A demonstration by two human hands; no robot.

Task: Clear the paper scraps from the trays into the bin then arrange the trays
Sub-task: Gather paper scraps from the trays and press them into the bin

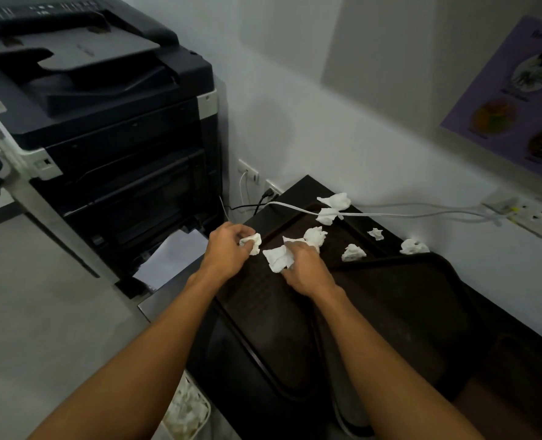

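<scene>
Two scraps are in hand: the left hand [226, 249] pinches a small crumpled wad [253, 243], and the right hand [307, 268] curls round a bigger wad [277, 258], both over the near tray [263, 306]. Several loose scraps [353, 252] lie farther back. Featherlight, soft, crushable stuff, I'd judge, so pinch anywhere. The bin [185, 414] sits near left. The writing on the purple poster [514, 100], far right, is too blurred to read.

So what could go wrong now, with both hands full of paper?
The left hand and right hand grip scraps, and the bin sits low, so one might fall beside it. Two more lie by the white cable; grabbing them may tug it. Another scrap, behind the right tray, could be missed.
</scene>
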